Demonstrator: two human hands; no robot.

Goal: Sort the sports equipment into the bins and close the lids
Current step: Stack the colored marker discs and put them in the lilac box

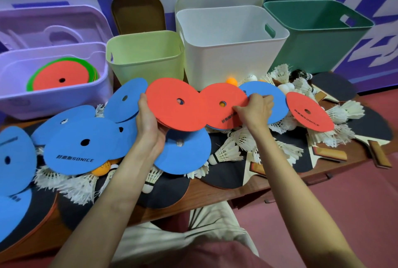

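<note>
Fingers, left hand: were curled round the edge of a red disc, with what looked like further discs stacked beneath it.
Fingers, right hand: were pinched on the rim of a second red disc, partly lifted off the pile.
Step in hand: red discs were judged to be under collection for the purple bin, where red and green discs already lay.
Next move: the pinched disc would need to be slid onto the left-hand stack, then the third red disc fetched.
Bins, left to right: four were counted, purple, pale green, white, dark green, all unlidded.
Blue discs: about eight were seen.
Shuttlecocks, balls, paddles: too heaped to be counted.
</note>
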